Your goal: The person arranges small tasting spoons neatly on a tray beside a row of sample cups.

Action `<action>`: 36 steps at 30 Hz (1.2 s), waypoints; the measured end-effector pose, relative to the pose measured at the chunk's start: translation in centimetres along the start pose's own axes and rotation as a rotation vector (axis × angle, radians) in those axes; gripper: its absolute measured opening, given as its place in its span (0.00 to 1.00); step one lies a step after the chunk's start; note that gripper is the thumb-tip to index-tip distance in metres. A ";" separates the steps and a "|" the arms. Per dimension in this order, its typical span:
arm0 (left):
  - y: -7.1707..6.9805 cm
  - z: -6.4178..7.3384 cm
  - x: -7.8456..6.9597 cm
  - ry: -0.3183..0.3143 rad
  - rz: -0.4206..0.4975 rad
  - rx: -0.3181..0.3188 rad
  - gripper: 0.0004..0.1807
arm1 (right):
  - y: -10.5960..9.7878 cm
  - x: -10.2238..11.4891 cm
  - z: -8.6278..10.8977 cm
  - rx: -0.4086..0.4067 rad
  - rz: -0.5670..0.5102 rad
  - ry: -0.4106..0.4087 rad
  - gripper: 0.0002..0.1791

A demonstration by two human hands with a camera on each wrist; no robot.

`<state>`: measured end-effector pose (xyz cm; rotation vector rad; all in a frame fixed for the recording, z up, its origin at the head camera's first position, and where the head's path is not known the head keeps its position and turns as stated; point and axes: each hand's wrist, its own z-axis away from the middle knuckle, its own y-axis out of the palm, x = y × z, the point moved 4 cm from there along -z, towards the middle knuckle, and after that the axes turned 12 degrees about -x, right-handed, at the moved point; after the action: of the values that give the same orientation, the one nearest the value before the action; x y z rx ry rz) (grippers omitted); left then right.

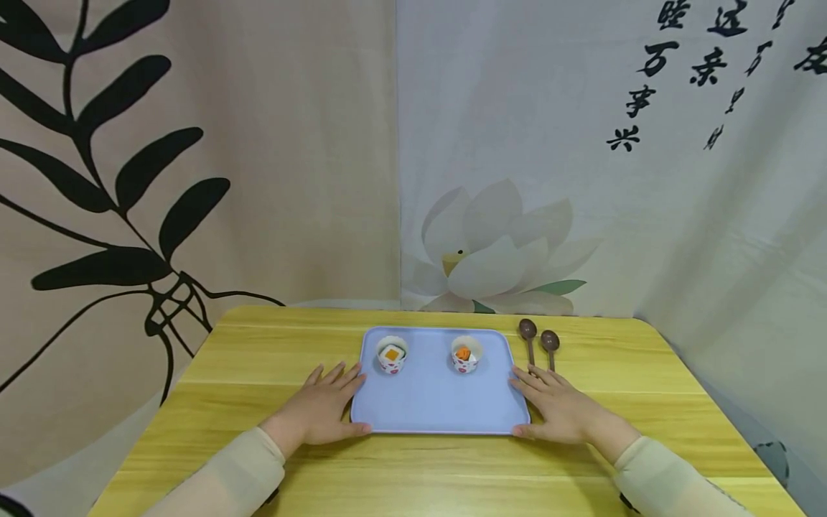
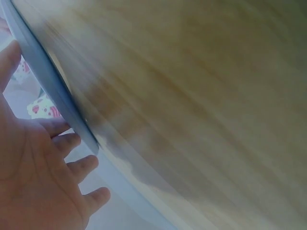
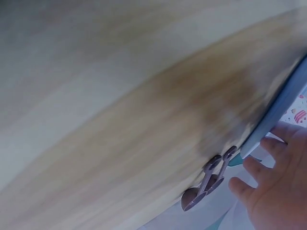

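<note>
A pale blue rectangular tray point(image 1: 439, 402) lies on the wooden table between both hands. My left hand point(image 1: 326, 409) rests at its left edge, fingers spread and thumb by the near corner. At the opposite edge, my right hand point(image 1: 558, 409) touches the rim with its fingers straight. Both palms show facing the rim in the wrist views. Toward the back of the tray stand two small patterned paper cups. The left cup point(image 1: 391, 366) contains a white piece with an orange-yellow square, while orange pieces fill the right cup point(image 1: 466, 365).
Two brown spoons, a left one point(image 1: 528, 330) and a right one point(image 1: 550, 342), lie just beyond my right fingertips, bowls pointing away. The yellow wooden table point(image 1: 413, 474) extends around the tray. Behind its far edge hangs a printed curtain point(image 1: 323, 179) with leaves, a lotus and characters.
</note>
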<state>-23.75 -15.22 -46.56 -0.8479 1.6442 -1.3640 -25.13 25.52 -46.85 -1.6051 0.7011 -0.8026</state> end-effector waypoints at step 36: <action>-0.4 0.1 -0.4 -0.013 0.035 0.016 0.54 | -0.7 0.3 -0.3 0.018 -0.011 0.036 0.53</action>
<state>-23.48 -14.95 -46.15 -0.8137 1.6288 -1.3425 -25.19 25.26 -46.05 -1.5830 0.7098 -0.8457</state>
